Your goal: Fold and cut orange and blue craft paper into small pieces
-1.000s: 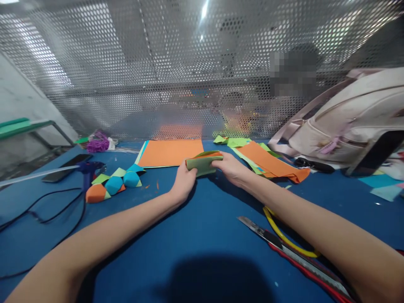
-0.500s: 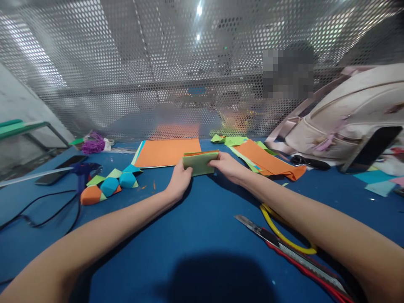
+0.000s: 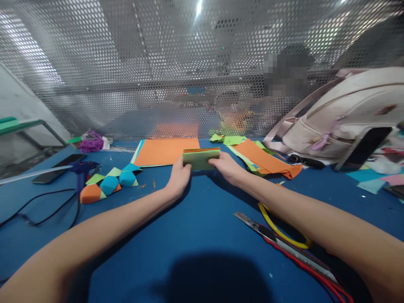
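A small folded stack of paper point(image 3: 200, 160), green in front with orange at its upper edge, is held upright just over the blue table point(image 3: 202, 210). My left hand point(image 3: 179, 174) grips its left side, thumb on the green face. On its right side my right hand point(image 3: 225, 165) pinches it, thumb also in front. Behind and to the left lies a stack of larger sheets, orange on top point(image 3: 164, 151). More orange strips point(image 3: 265, 158) and green pieces point(image 3: 233, 140) lie to the right, beyond my right hand.
A glue gun point(image 3: 81, 170), folded paper shapes point(image 3: 110, 185), a phone point(image 3: 58, 168) and purple string point(image 3: 91, 142) are at left. At right are a cutter point(image 3: 284, 246), a yellow loop point(image 3: 277, 229), a backpack point(image 3: 344, 113) and another phone point(image 3: 364, 149). A perforated metal panel point(image 3: 142, 97) stands behind.
The folded stack is tilted slightly differently, its top edge a little higher in view. Both hands keep their hold. The view has shifted slightly.
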Demonstrator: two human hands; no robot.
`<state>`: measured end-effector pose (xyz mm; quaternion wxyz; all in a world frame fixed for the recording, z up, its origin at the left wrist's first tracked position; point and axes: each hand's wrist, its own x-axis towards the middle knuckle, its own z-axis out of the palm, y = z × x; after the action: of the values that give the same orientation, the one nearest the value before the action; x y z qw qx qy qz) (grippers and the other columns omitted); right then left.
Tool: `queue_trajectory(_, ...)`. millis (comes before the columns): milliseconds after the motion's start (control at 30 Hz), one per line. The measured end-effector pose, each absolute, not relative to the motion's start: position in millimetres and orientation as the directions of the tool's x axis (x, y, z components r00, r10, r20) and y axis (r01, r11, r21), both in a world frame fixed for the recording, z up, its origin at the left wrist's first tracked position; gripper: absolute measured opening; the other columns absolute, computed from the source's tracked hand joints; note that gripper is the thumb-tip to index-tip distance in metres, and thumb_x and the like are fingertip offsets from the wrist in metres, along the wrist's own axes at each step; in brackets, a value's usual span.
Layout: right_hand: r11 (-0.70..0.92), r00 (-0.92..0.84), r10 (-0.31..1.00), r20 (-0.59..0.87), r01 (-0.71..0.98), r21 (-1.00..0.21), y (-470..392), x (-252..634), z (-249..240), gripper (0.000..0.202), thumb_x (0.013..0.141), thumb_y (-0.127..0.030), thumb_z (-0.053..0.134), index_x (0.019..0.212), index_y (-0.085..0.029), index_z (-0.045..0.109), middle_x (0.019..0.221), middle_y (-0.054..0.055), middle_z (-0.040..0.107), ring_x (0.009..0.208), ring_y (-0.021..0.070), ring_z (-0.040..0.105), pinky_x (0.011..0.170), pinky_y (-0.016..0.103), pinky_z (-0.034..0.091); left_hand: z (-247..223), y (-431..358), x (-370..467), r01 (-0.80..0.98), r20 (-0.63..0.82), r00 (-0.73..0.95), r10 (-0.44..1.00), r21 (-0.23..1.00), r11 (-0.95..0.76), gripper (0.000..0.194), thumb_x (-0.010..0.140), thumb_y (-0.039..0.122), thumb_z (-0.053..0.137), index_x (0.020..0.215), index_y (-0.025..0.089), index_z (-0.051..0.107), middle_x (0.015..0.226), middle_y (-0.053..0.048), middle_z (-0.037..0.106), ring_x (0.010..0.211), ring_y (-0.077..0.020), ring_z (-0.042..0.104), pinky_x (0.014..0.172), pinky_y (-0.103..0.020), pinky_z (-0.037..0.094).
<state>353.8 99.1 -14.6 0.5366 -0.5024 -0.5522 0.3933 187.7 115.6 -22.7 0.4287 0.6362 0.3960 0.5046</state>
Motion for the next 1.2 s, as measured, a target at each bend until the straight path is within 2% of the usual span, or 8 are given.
queue_trajectory(167,0.147,0.085,0.983,0.160,0.144,-0.979,96.8,354.4,-14.4,0.028,0.062,-0.012,0.056,0.085,-0.017,0.071,0.080,0.001,0.073,0.083,0.0200,0.063,0.087,0.035,0.049,-21.8,112.8,186.0,0.077,0.255,0.184,0.949,0.959,-0.273,0.034,0.066,0.009,0.049,0.094,0.016,0.066,0.097,-0.006,0.071,0.101,-0.0242,0.061,0.101,-0.040,0.045)
queue_trajectory(267,0.142,0.094,0.983,0.156,0.146,-0.979,96.6,357.4,-9.1,0.029,0.064,-0.009,0.057,0.088,-0.016,0.071,0.086,0.002,0.074,0.085,0.0185,0.063,0.087,0.033,0.049,-14.8,110.2,185.5,0.038,0.227,0.207,0.952,0.970,-0.239,0.030,0.069,0.007,0.051,0.094,0.017,0.064,0.101,-0.005,0.070,0.104,-0.0218,0.061,0.098,-0.036,0.048)
queue_trajectory(400,0.085,0.117,0.988,0.104,0.158,-0.984,97.5,366.5,3.5,0.030,0.073,-0.008,0.063,0.101,-0.016,0.068,0.096,0.002,0.073,0.087,0.0175,0.064,0.083,0.032,0.051,-0.7,108.4,185.7,-0.024,0.083,0.300,0.950,0.997,-0.080,0.022,0.077,0.010,0.055,0.098,0.017,0.058,0.086,-0.004,0.067,0.076,-0.0171,0.067,0.069,-0.031,0.058)
queue_trajectory(500,-0.006,0.137,0.990,0.017,0.166,-0.986,99.5,373.4,9.2,0.026,0.087,-0.022,0.067,0.112,-0.015,0.064,0.108,0.006,0.068,0.092,0.0192,0.065,0.082,0.037,0.055,5.8,110.6,189.3,-0.052,-0.050,0.352,0.935,0.996,0.073,0.016,0.082,0.009,0.055,0.096,0.015,0.054,0.075,-0.004,0.065,0.055,-0.0144,0.065,0.055,-0.028,0.056)
queue_trajectory(600,-0.100,0.156,0.985,-0.075,0.157,-0.983,102.0,379.1,11.3,0.035,0.094,-0.036,0.062,0.123,-0.017,0.059,0.122,0.009,0.062,0.102,0.0220,0.064,0.085,0.043,0.056,7.9,115.3,196.3,-0.084,-0.136,0.362,0.922,0.981,0.177,0.015,0.082,0.003,0.055,0.092,0.014,0.053,0.078,-0.005,0.067,0.050,-0.0109,0.064,0.058,-0.026,0.058)
queue_trajectory(733,-0.213,0.160,0.967,-0.196,0.098,-0.972,104.0,386.5,13.0,0.036,0.095,-0.036,0.061,0.126,-0.018,0.058,0.127,0.010,0.060,0.106,0.0230,0.063,0.088,0.045,0.055,8.2,121.1,203.9,-0.125,-0.186,0.359,0.915,0.962,0.244,0.020,0.081,-0.001,0.056,0.095,0.014,0.051,0.079,-0.005,0.068,0.051,-0.0093,0.065,0.063,-0.024,0.058)
queue_trajectory(867,-0.283,0.133,0.952,-0.277,0.029,-0.959,104.4,392.5,13.3,0.036,0.095,-0.037,0.060,0.126,-0.018,0.058,0.127,0.010,0.060,0.106,0.0229,0.063,0.088,0.045,0.055,9.1,122.8,205.5,-0.148,-0.195,0.366,0.910,0.953,0.264,0.019,0.085,0.005,0.057,0.098,0.015,0.050,0.077,-0.004,0.067,0.052,-0.0117,0.067,0.062,-0.026,0.059)
queue_trajectory(1200,-0.265,0.127,0.956,-0.266,-0.029,-0.964,109.0,400.8,4.4,0.036,0.095,-0.036,0.061,0.126,-0.018,0.058,0.126,0.010,0.061,0.105,0.0230,0.063,0.087,0.045,0.055,1.6,122.7,214.2,-0.103,-0.191,0.347,0.918,0.965,0.240,0.031,0.086,0.001,0.053,0.112,0.015,0.043,0.069,-0.001,0.065,0.051,-0.0123,0.067,0.061,-0.025,0.056)
